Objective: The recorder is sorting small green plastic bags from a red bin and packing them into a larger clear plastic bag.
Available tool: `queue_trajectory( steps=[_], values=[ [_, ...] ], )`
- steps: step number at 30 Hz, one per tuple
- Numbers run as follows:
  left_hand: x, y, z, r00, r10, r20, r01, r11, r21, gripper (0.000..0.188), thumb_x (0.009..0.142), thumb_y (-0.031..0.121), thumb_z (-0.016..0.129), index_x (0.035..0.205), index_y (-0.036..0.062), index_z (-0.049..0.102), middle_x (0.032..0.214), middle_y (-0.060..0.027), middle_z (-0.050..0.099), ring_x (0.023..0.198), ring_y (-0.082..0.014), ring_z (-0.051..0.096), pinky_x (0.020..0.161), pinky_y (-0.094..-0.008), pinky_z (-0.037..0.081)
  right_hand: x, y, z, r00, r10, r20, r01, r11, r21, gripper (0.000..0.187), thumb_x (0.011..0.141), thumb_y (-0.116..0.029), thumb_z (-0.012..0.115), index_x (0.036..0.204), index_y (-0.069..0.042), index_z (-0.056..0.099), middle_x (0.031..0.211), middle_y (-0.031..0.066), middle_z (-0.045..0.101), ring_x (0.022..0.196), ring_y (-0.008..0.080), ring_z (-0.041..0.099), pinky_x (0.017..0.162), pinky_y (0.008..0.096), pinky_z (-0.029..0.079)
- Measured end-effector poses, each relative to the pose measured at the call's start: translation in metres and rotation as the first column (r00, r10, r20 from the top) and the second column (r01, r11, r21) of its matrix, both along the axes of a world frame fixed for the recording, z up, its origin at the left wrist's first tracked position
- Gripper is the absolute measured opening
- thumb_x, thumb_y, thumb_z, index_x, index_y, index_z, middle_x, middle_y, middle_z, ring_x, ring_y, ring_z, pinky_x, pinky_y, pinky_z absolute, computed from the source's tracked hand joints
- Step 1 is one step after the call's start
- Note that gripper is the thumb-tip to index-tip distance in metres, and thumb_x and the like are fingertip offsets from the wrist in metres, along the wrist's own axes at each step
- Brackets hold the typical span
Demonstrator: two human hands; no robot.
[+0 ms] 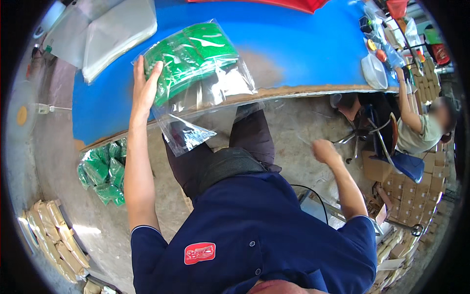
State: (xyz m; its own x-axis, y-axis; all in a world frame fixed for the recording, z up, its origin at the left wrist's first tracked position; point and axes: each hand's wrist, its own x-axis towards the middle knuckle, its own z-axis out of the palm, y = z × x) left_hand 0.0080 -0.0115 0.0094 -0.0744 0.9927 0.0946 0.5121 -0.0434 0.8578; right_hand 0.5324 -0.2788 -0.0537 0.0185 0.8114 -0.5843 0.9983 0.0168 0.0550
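A clear plastic bag with bright green flat pieces (pixel 196 56) inside lies at the front of the blue table. The bag's bare transparent end (pixel 188 134) hangs over the table edge toward my lap. My left hand (pixel 147 88) grips the bag's left side, thumb on top and fingers along the edge. Away from the table, to the right and above the floor, my right hand (pixel 326 151) is closed. A faint, see-through streak shows near its fingers, but I cannot make out what they hold, if anything.
The blue table (pixel 313 44) carries a stack of clear plastic bags (pixel 120 36) at left, a red item (pixel 274 4) at the far edge and a white container (pixel 373 71) at right. Green bagged bundles (pixel 103 169) sit below left. A seated person (pixel 421 127) is at right, beside stacked cartons.
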Motion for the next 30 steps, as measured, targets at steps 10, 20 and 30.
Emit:
queue_trajectory(
  steps=[10, 20, 30],
  values=[
    [-0.011, -0.002, -0.009, 0.913, 0.109, 0.393, -0.172, 0.976, 0.130, 0.056, 0.103, 0.036, 0.054, 0.140, -0.0051, 0.049, 0.145, -0.0185, 0.050, 0.133, -0.0269, 0.047, 0.114, -0.0355, 0.032, -0.088, 0.085, 0.086, 0.700, 0.237, -0.674, 0.343, 0.716, 0.608, 0.021, 0.090, -0.009, 0.067, 0.110, -0.004, 0.064, 0.098, 0.0162, 0.065, 0.091, 0.0361, 0.065, 0.078, 0.0408, 0.052],
    [0.002, -0.156, -0.033, 0.901, 0.123, -0.415, 0.140, 0.825, 0.547, 0.036, 0.087, -0.008, 0.055, 0.117, 0.0039, 0.071, 0.122, -0.0157, 0.064, 0.118, -0.0333, 0.060, 0.102, -0.0414, 0.046, -0.154, 0.178, 0.062, 0.610, 0.694, -0.382, 0.006, 0.479, 0.878, 0.029, 0.079, 0.002, 0.068, 0.106, -0.007, 0.069, 0.108, 0.0092, 0.063, 0.097, 0.0308, 0.063, 0.083, 0.0409, 0.052],
    [-0.008, -0.145, -0.020, 0.883, 0.084, -0.462, 0.267, 0.718, 0.642, 0.014, 0.082, 0.000, 0.073, 0.095, 0.0081, 0.073, 0.108, -0.0092, 0.067, 0.105, -0.0282, 0.066, 0.090, -0.0396, 0.053, -0.163, 0.195, 0.068, 0.583, 0.656, -0.479, 0.128, 0.508, 0.852, 0.023, 0.080, 0.002, 0.071, 0.102, -0.007, 0.068, 0.106, 0.0097, 0.065, 0.094, 0.0316, 0.065, 0.081, 0.0401, 0.053]
  ],
)
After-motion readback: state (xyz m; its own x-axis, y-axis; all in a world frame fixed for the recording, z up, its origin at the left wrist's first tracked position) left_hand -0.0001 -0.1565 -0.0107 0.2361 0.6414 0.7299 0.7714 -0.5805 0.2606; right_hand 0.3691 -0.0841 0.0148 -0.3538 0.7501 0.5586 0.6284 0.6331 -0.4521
